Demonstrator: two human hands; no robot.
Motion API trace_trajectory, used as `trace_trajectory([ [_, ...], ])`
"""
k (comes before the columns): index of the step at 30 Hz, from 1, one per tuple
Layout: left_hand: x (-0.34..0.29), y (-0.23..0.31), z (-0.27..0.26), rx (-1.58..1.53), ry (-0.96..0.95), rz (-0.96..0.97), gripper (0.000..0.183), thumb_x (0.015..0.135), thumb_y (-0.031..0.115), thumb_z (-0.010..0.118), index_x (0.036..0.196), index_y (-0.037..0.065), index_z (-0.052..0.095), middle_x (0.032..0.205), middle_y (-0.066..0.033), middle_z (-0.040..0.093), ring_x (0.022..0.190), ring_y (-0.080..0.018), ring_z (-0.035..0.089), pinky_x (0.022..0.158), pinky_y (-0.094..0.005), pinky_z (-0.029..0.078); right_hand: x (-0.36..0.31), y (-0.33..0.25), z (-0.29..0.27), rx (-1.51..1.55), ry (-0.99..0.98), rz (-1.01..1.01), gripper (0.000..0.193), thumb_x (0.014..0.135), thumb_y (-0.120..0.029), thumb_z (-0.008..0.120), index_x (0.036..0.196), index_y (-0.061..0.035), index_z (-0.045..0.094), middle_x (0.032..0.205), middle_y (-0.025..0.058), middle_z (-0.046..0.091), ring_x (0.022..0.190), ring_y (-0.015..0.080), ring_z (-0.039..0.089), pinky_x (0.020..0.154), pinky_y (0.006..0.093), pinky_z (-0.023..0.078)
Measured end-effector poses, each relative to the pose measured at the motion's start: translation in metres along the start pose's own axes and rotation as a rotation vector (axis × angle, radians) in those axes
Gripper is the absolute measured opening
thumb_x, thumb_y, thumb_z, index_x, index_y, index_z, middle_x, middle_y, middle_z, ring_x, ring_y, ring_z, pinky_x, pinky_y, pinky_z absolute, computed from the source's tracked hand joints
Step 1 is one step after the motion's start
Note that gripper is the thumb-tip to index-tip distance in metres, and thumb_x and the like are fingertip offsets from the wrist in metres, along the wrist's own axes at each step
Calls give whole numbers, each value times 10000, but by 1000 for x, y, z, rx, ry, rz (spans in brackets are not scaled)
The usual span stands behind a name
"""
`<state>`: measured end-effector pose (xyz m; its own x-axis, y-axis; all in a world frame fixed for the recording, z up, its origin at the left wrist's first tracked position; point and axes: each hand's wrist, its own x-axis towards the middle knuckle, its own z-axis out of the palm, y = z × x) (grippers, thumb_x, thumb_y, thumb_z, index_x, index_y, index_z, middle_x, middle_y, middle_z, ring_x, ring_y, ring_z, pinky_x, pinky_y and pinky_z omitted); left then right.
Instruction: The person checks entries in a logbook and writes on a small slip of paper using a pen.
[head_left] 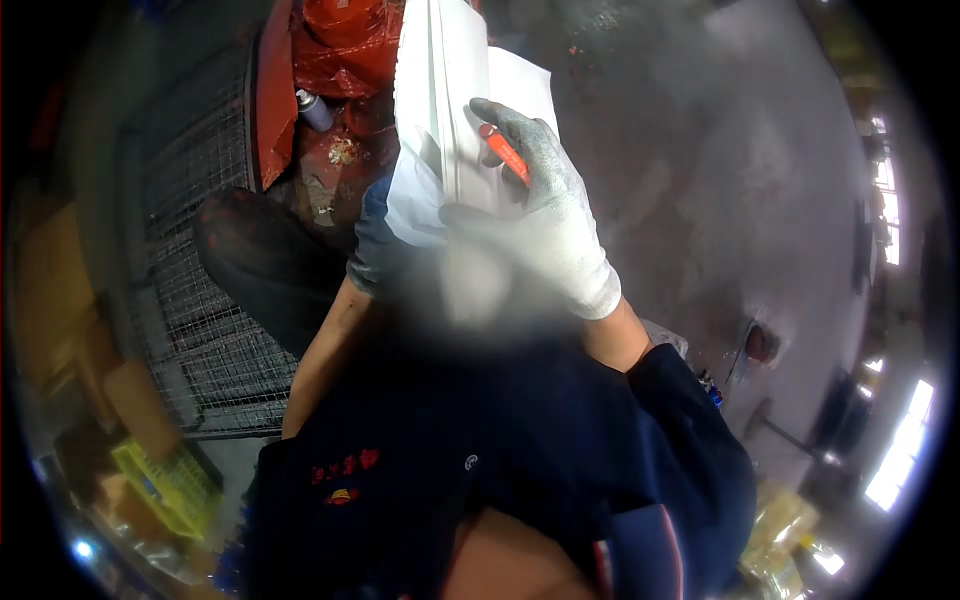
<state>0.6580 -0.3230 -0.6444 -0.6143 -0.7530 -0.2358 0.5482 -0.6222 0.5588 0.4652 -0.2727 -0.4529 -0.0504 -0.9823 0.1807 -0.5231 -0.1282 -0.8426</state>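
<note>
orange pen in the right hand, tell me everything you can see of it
The orange pen has a slim, straight barrel that looks like smooth plastic, with faint marks along it. It lies slanted, its exposed end toward the upper left of the picture, while its lower end disappears at the gloved right hand holding it. White paper shows behind it; whether they touch is unclear. No writing tip can be made out.

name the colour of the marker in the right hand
The marker is orange-red, clearest in head view.
</note>
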Motion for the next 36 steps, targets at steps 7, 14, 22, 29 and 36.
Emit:
trace_trajectory([
  [7, 2, -10, -29, 447, -82, 196, 525, 1051, 467, 423, 1426, 101, 459, 1315, -101, 557, 1219, -247, 545, 1071, -399, 437, -7, 36, 0, 241, 14, 118, 823, 677, -244, 911, 1400, -70, 557, 1208, 68, 609, 991, 159, 618, 868, 315, 526],
  [14, 9, -17, -52, 1063, 133, 440, 281, 955, 178, 661, 1192, 49, 581, 1053, -110, 646, 925, -239, 640, 799, -338, 539, -11, 39, -8, 195, -60, 329, 837, 676, -254, 898, 1417, -75, 554, 1109, 71, 616, 894, 136, 591, 825, 304, 521],
  [22, -39, 30, 44, 1463, 198, 678, 239, 934, 214, 648, 1074, 23, 678, 921, -97, 701, 757, -224, 662, 686, -328, 543, -13, 86, 3, 130, 46, 316, 767, 697, -145, 853, 1408, -91, 571, 938, -50, 506, 686, 43, 399, 646, 193, 403],
  [29, -60, 27, 52, 487, 12, 172, 377, 974, 177, 614, 1317, 21, 594, 1083, -76, 720, 955, -148, 686, 901, -291, 550, -11, 85, 14, 29, -4, 296, 804, 694, -277, 872, 1398, -48, 558, 1186, 83, 626, 962, 151, 628, 866, 304, 534],
  [36, -51, 13, 57, 789, 325, 302, 182, 949, 6, 653, 1123, -2, 708, 1089, -69, 740, 988, -138, 696, 907, -263, 548, -13, 76, 5, 48, 21, 296, 784, 697, -260, 875, 1390, -55, 574, 1042, 42, 622, 837, 124, 591, 779, 279, 524],
])
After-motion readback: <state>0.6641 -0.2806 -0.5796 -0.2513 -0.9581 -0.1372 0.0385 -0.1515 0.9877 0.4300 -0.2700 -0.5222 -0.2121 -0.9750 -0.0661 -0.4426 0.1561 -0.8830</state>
